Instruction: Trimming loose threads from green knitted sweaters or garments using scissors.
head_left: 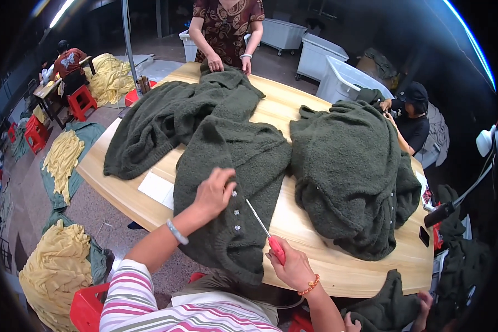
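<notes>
A dark green knitted cardigan (221, 221) lies in front of me on the wooden table, its lower part hanging over the near edge. Several shiny round buttons (236, 212) run down its front. My left hand (214, 193) is over the cardigan beside the top button, thumb and fingers apart and slightly blurred. In my right hand (293, 266) is a red-handled tool (276, 250) with a long thin metal shaft, which I cannot name more exactly. Its tip points up and left toward the buttons.
More dark green garments lie at the left (160, 122) and in a heap (348, 171) at the right of the table (326, 271). One person stands across; another works at the right. Other hands hold green cloth at lower right. A phone (424, 236) lies near the right edge.
</notes>
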Available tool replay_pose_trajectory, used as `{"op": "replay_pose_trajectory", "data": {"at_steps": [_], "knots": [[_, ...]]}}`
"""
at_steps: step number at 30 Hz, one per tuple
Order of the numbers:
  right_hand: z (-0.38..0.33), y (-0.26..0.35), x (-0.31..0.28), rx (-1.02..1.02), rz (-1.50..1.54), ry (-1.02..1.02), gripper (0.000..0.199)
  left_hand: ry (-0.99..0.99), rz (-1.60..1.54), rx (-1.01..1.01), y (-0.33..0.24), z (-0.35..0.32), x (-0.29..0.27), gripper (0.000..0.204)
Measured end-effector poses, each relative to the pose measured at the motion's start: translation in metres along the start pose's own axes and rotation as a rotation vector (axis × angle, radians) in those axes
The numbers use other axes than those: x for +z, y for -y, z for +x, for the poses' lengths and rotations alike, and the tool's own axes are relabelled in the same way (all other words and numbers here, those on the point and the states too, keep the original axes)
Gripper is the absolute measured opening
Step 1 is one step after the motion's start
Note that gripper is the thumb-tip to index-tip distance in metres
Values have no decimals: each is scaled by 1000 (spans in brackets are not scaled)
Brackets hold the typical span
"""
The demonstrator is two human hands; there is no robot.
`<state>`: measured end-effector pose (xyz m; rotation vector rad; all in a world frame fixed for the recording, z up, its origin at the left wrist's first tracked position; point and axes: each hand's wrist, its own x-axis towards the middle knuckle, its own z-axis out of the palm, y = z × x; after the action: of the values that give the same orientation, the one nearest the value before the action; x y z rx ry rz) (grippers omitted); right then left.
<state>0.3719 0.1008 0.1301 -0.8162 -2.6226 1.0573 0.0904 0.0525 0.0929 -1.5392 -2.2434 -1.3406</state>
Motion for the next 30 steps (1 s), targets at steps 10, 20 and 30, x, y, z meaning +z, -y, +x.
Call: {"op": "replay_pose_trajectory", "data": {"at_steps": [10,20,30], "knots": [[32,21,3,58,-153,104,42,71,-187,-115,55,7,21,14],[46,21,5,2,-109,92,42,45,-354,-161,29,-1,2,28],[33,17,1,90,-201,156,41,283,70,63,39,-4,16,14]]}}
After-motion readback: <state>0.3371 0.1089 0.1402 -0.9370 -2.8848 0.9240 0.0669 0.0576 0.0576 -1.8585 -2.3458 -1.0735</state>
